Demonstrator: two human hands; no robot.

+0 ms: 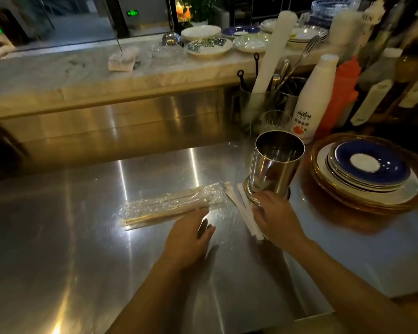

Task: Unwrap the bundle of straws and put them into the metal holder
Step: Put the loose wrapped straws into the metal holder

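Observation:
A bundle of pale straws (169, 206) lies partly covered in clear plastic wrap on the steel counter, running left to right. My left hand (188, 239) rests palm down just below its right end, fingers touching the straws. Several white paper-wrapped straws (244, 210) lie loose to the right, and my right hand (274, 218) closes around their lower part. Just behind that hand the shiny metal holder (275, 162) stands upright on a round base; its inside is dark.
A stack of plates with a blue one on top (369, 169) sits right of the holder. Behind it stand a white bottle (311, 104), a red squeeze bottle (340, 92), a glass and a utensil cup. A raised marble ledge (106, 75) carries more dishes.

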